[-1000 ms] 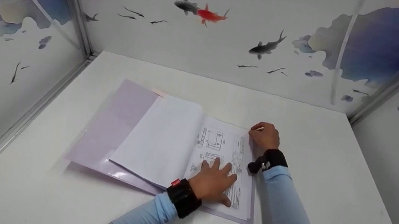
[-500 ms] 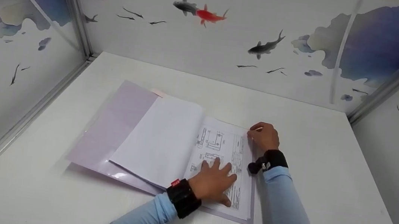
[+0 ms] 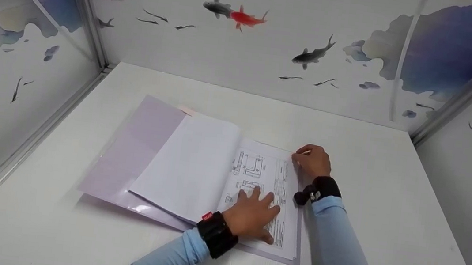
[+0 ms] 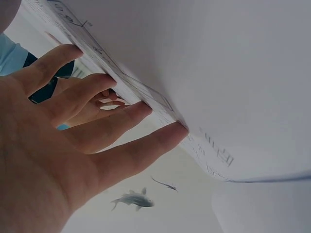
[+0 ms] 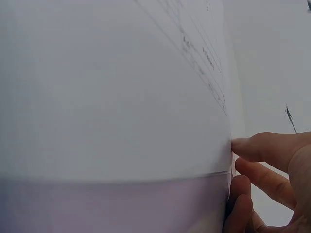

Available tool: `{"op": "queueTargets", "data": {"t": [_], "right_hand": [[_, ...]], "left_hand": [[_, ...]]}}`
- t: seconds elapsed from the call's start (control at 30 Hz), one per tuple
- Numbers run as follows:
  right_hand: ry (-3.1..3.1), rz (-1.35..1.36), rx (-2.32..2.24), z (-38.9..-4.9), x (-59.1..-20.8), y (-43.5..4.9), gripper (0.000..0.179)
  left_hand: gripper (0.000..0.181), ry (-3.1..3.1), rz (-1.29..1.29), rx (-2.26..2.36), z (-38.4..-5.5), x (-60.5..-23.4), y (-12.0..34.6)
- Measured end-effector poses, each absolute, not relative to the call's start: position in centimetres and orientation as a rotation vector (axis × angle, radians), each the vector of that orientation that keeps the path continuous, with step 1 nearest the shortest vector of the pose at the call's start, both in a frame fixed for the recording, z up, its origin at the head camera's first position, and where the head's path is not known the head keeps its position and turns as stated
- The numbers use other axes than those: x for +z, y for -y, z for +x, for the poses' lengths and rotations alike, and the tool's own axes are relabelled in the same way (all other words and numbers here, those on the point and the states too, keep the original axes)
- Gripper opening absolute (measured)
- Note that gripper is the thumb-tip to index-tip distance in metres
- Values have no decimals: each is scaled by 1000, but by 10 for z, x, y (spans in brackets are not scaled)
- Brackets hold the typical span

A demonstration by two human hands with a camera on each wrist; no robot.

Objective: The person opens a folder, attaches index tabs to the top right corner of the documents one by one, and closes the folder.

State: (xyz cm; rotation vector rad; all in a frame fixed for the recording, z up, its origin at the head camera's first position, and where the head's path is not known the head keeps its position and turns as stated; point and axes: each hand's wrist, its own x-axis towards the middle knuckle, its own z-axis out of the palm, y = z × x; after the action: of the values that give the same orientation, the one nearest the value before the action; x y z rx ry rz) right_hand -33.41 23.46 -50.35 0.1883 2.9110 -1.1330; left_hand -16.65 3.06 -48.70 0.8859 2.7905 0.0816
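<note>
A folder with a translucent lilac cover [image 3: 137,143] lies spread on the table, its blank turned sheets [image 3: 190,167] to the left. On the right is a page [image 3: 274,163] printed with line drawings and a table. My left hand [image 3: 252,214] rests on that page, fingers spread; the left wrist view shows the fingertips [image 4: 177,132] touching the paper. At the page's far right corner, my right hand [image 3: 313,160] pinches the edge. Close up in the right wrist view, the thumb [image 5: 248,148] presses the page's edge and the other fingers curl by the lilac cover beneath.
A pale pink tab [image 3: 187,111] sticks out at the top of the turned sheets. White panels [image 3: 244,58] painted with fish and leaves enclose the white table [image 3: 395,213] at the back and both sides. Black bands [image 3: 217,235] circle both wrists over light blue sleeves.
My right fingertips have shifted very slightly left at the page's corner. The left hand and the folder stay in place.
</note>
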Motion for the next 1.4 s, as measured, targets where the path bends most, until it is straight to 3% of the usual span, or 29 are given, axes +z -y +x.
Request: {"op": "queueTargets", "data": {"t": [0.97,1.4], "right_hand": [[-2944,104,-1146,-338,-508,-246,26],[-2956,106,-1114,-329,-501,-258,51]], "left_hand": [[77,-2815,914,89,-165,-487,-31],[79,-2800,893,106,-167,-488,-31]]}}
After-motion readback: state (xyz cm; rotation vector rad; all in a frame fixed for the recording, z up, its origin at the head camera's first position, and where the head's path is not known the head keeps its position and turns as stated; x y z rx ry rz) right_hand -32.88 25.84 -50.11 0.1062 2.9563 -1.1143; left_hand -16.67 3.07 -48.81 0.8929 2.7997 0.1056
